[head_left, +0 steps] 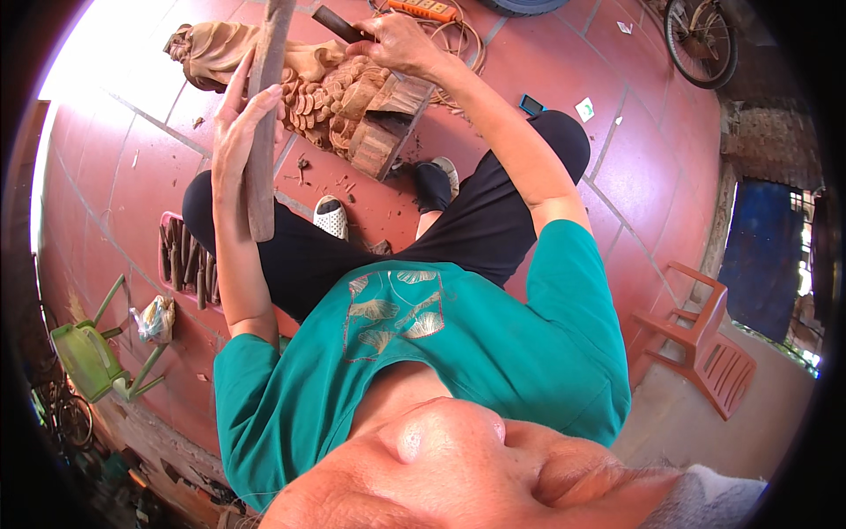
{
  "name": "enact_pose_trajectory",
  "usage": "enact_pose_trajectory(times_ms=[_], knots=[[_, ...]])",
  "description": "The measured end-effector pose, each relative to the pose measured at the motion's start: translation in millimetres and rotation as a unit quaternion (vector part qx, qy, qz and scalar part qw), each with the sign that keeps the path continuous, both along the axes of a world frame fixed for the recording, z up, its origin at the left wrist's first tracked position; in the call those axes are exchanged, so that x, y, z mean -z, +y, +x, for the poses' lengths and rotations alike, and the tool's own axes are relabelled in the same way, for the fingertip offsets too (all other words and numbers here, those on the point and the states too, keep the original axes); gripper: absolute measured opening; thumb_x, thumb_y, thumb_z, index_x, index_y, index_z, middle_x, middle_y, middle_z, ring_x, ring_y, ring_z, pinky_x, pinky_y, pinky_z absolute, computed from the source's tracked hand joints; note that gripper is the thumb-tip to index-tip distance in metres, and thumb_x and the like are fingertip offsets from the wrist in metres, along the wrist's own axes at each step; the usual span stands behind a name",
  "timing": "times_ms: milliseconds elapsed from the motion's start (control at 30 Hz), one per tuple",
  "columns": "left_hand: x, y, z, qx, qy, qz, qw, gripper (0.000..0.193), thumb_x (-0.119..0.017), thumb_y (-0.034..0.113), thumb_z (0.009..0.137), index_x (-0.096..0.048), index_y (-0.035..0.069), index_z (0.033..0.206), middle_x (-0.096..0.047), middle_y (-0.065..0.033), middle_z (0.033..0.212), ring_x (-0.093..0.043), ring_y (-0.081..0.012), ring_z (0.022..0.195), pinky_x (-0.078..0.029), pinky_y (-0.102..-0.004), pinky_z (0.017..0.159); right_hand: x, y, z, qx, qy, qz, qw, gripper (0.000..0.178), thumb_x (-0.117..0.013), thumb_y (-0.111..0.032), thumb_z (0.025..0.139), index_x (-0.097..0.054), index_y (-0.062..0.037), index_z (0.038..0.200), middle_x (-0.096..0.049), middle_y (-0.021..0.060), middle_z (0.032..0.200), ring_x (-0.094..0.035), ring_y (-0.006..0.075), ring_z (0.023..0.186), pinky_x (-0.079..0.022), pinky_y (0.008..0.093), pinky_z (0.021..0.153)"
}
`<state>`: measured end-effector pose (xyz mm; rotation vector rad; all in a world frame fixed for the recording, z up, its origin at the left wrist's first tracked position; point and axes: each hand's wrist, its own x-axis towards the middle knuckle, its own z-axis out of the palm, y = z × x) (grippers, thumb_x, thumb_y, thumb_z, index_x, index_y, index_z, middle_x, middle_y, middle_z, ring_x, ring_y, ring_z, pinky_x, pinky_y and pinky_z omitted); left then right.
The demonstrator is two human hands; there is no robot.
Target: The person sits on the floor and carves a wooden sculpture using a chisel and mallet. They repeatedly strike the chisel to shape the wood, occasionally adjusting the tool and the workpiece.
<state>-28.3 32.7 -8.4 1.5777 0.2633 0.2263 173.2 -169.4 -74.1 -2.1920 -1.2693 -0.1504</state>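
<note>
A carved wooden statue lies on its side on the floor in front of me, its draped figure to the left and its blocky base to the right. My left hand grips a long flat wooden bat, thumb on one side and fingers on the other. The bat runs up past the statue and hides part of it. Above the statue's right part, my right hand is closed round a dark, rod-like tool handle. Whatever blade it has is hidden by the hand.
Wood chips litter the floor between my feet. A pink tray of carving tools sits left, near a green stool and a plastic bag. An orange power strip with coiled cable lies beyond; a brown chair stands right.
</note>
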Motion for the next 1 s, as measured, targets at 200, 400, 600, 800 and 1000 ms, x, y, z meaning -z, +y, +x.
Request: enact_pose_trajectory(times_ms=[200, 400, 600, 800, 1000], knots=[[-4.4, -0.1, 2.1, -0.035, -0.056, -0.026, 0.997, 0.068, -0.067, 0.018, 0.093, -0.038, 0.007, 0.153, -0.06, -0.0049, 0.073, -0.055, -0.0094, 0.054, -0.044, -0.0235, 0.049, -2.5, 2.5, -2.3, 0.002, -0.028, 0.021, 0.999, 0.048, -0.069, -0.049, 0.088, -0.07, -0.0048, 0.108, -0.066, 0.0208, 0.079, -0.066, 0.0397, 0.076, -0.05, 0.0469, 0.066], [-6.5, -3.9, 0.5, -0.028, -0.053, -0.033, 0.998, 0.068, -0.065, 0.018, 0.093, -0.036, 0.005, 0.154, -0.06, -0.005, 0.073, -0.055, -0.0097, 0.053, -0.044, -0.023, 0.048, -2.2, 2.8, -2.9, 0.013, -0.032, 0.011, 0.999, 0.048, -0.068, -0.05, 0.088, -0.07, -0.0063, 0.107, -0.067, 0.0195, 0.08, -0.067, 0.0385, 0.078, -0.051, 0.0469, 0.068], [-3.6, -1.9, 2.4, -0.021, -0.052, -0.03, 0.998, 0.071, -0.066, 0.017, 0.093, -0.033, 0.005, 0.155, -0.06, -0.006, 0.074, -0.055, -0.0103, 0.054, -0.044, -0.0235, 0.048, 1.0, 1.8, -1.5, 0.029, -0.04, -0.01, 0.999, 0.049, -0.067, -0.053, 0.088, -0.07, -0.007, 0.107, -0.069, 0.0179, 0.081, -0.068, 0.0373, 0.078, -0.052, 0.0466, 0.068], [-4.2, -2.8, 2.2, -0.017, -0.047, -0.028, 0.998, 0.072, -0.066, 0.017, 0.093, -0.032, 0.006, 0.155, -0.06, -0.0065, 0.075, -0.055, -0.0104, 0.054, -0.044, -0.0236, 0.049, -1.4, -0.6, -3.3, 0.032, -0.054, 0.004, 0.998, 0.05, -0.066, -0.053, 0.089, -0.069, -0.0053, 0.104, -0.066, 0.019, 0.077, -0.067, 0.0375, 0.076, -0.051, 0.0466, 0.067], [-1.9, -3.2, 3.0, -0.018, -0.046, -0.023, 0.999, 0.071, -0.065, 0.016, 0.094, -0.032, 0.006, 0.155, -0.06, -0.0059, 0.074, -0.055, -0.0102, 0.054, -0.044, -0.0236, 0.049, -4.2, -0.4, -4.6, 0.018, -0.042, 0.014, 0.999, 0.049, -0.068, -0.05, 0.088, -0.069, -0.0039, 0.104, -0.065, 0.0202, 0.075, -0.067, 0.038, 0.074, -0.05, 0.0469, 0.067]])
